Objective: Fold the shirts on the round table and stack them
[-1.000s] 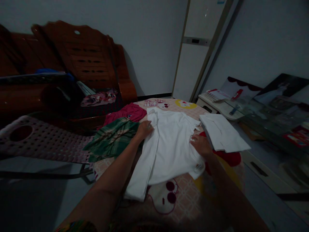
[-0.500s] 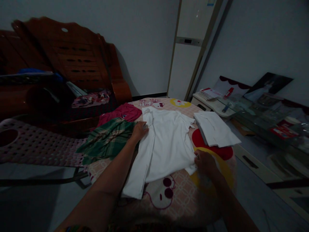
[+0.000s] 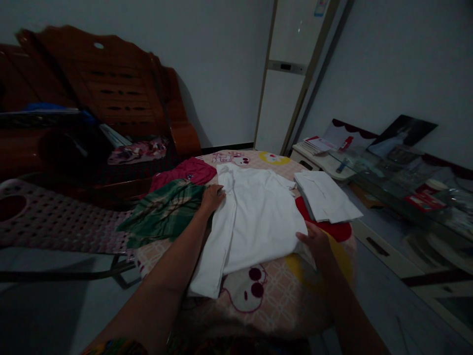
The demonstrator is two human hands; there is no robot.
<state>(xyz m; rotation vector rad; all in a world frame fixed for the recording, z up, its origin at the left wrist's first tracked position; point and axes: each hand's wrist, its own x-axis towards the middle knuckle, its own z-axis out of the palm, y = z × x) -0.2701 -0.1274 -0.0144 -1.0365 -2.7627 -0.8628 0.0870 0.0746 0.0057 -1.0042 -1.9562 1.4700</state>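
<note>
A white long-sleeved shirt [image 3: 264, 219] lies spread on a round table with a patterned cloth [image 3: 281, 291]. One sleeve is laid down along its left side. My left hand [image 3: 213, 198] is closed on the shirt's left edge near the shoulder. At the lower right side of the shirt, my right hand [image 3: 317, 242] grips the fabric, fingertips on top and a bit of white cloth hanging beneath. Left of the shirt are a green plaid garment [image 3: 166, 212] and a crimson garment [image 3: 188, 172]. A folded white garment [image 3: 327, 197] sits at the right.
A wooden bench [image 3: 121, 93] stands behind on the left, with a woven chair [image 3: 74, 217] in front of it. To the right is a glass-topped cabinet [image 3: 391, 182] holding papers and small items. A tall white appliance [image 3: 283, 103] stands by the wall.
My right hand has drawn the shirt's right side outward, and the fabric there now spreads wider and smoother. My left hand stays at the left shoulder. The view has shifted slightly.
</note>
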